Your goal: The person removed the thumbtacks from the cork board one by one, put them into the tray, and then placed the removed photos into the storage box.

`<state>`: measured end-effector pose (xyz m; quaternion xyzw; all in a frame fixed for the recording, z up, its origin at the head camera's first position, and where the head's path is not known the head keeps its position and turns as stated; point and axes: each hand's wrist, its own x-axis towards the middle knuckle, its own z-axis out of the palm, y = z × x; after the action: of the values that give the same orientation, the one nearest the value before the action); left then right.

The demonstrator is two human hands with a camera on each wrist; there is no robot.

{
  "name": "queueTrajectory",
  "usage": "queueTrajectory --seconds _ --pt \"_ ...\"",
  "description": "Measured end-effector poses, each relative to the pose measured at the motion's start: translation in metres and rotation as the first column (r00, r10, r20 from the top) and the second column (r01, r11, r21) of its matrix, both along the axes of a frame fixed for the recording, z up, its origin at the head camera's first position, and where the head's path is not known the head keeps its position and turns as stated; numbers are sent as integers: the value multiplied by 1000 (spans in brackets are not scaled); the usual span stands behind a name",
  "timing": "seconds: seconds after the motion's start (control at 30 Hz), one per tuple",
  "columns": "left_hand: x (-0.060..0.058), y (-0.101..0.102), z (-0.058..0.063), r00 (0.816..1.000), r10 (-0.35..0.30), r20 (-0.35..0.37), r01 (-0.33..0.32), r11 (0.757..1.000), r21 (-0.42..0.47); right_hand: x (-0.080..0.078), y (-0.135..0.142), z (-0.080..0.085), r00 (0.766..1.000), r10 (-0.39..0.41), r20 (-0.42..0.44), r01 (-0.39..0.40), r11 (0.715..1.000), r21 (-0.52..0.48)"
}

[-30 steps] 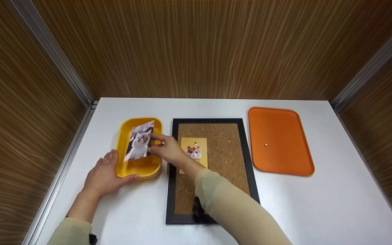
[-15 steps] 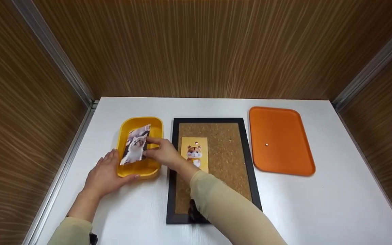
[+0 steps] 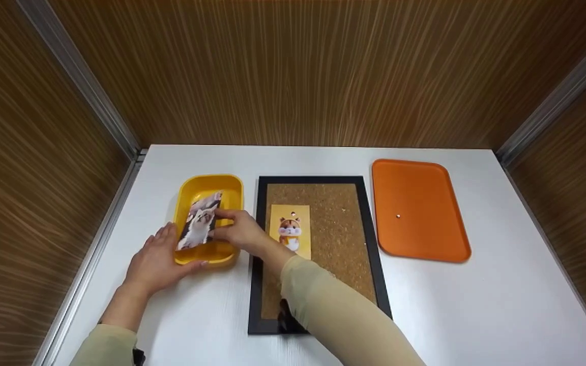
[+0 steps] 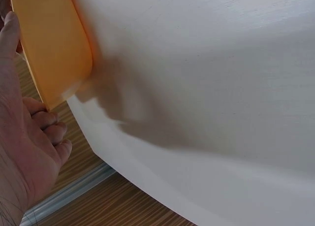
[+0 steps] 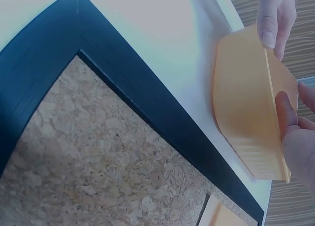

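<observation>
A yellow plastic container [image 3: 231, 194] stands on the white table at left. My left hand [image 3: 153, 263] holds it at the near left corner, thumb along the near side and fingers along the left side; the left wrist view shows the fingers bent at the container's corner [image 4: 54, 44]. Inside the container's outline, a kitten photo [image 3: 199, 226] tilts, its right edge pinched between the thumb and fingers of my right hand [image 3: 242, 231]. The right wrist view has this hand reaching over the container's rim [image 5: 271, 103], where the photo is hidden.
A black-framed corkboard [image 3: 341, 239] lies right of the container, under my right forearm. It bears a yellow hamster card [image 3: 289, 234] with a small shiny dot near its top. Farther right lies an orange tray [image 3: 417, 203] with one tiny shiny piece [image 3: 398, 216] on it.
My right hand has moved slightly left and toward me, carrying the kitten photo lower into the container. More of the hamster card shows. The left hand has stayed in place.
</observation>
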<state>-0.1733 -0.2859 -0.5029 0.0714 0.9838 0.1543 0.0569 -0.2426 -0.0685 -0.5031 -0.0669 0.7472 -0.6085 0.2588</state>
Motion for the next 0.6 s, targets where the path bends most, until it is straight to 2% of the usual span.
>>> queueTrajectory --seconds 0.33,0.6 --pt "2 -1 0 1000 17 17 -17 1000 16 2 -2 0 999 17 -32 -15 998 65" --pt "0 0 -1 999 17 30 -17 1000 10 2 2 0 997 35 -67 -30 997 71"
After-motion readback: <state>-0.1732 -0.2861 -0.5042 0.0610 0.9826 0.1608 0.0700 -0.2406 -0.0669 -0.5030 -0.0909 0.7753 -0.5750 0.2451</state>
